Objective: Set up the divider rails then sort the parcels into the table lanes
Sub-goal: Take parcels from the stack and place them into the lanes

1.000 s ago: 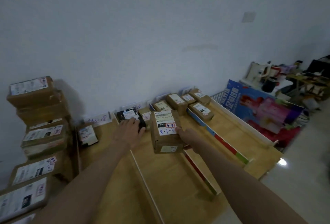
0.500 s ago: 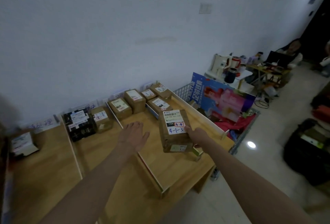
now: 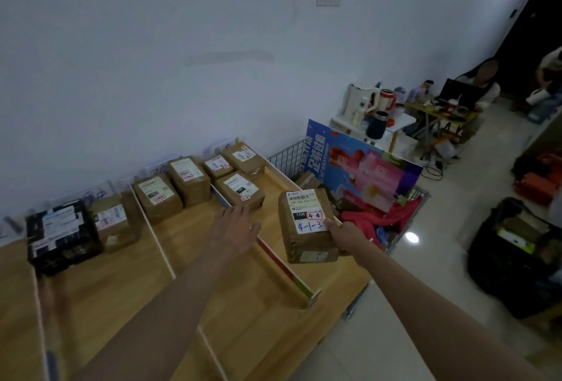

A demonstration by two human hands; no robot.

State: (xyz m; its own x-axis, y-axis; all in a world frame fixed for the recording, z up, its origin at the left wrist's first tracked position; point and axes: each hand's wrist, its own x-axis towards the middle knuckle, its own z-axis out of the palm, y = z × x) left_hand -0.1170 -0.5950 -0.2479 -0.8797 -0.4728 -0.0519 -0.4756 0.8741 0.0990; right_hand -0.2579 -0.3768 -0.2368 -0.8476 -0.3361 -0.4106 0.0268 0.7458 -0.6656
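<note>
The rails look already set on the counter (image 3: pixel 127 283), so by my reckoning the sorting is what's under way. The right hand (image 3: pixel 345 236) has its fingers wrapped around the lower right corner of a brown parcel (image 3: pixel 307 228), thumb on the white label where "4-1-3" is written in blue, and the box is held up in the air, tilted, over the lane on the far side of the coloured rail (image 3: pixel 282 265) from the person's left arm. The left hand (image 3: pixel 235 228) is flat with fingers spread and holding nothing, hovering just above that coloured rail.

Beyond the coloured rail, towards the wall, sit three small taped parcels (image 3: pixel 240 190) in that same lane; on the near side of the rail two more boxes (image 3: pixel 173 187) stand side by side, and further along past a thin white rail (image 3: pixel 158 247) is a black parcel (image 3: pixel 62 236) next to another brown one.

I'd say the next move means matching the handwritten code to the paper tags at the wall, too blurred to read from here, then lowering the box into its lane in front of the three already there without knocking the rail.
</note>
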